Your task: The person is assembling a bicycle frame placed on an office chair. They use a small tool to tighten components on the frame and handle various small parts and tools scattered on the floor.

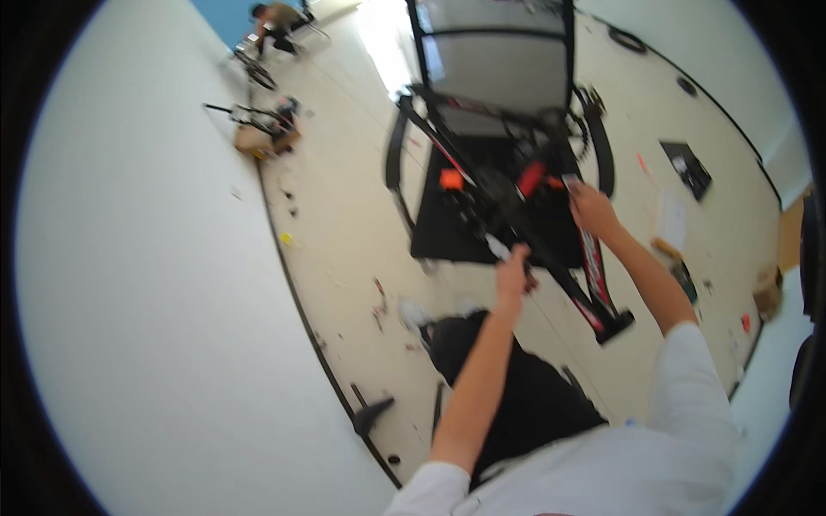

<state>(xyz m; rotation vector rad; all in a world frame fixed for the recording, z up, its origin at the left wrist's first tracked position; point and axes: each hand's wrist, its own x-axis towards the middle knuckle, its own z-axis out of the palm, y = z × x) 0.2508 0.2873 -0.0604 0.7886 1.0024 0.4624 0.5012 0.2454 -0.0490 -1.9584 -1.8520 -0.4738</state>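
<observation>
A black-and-red bicycle frame [594, 273] lies across the black seat of an office chair [447, 228] in front of me. My left hand [514, 277] is closed at the near side of the frame, with a crumpled white piece [497, 248] at its fingertips; its material is too blurred to tell. On the other side of the frame, my right hand [592, 209] is closed around a small pale piece [570, 180] whose kind I cannot make out. An orange block [451, 179] and a red cylindrical part [531, 179] rest among dark parts on the seat.
Armrests [397, 159] flank the seat. Small parts are scattered on the floor. A black flat panel [686, 169] lies to the right, a cardboard box [768, 291] beyond it. A black bicycle saddle [372, 416] lies at lower left. Far off, a person [280, 21] sits beside a bicycle.
</observation>
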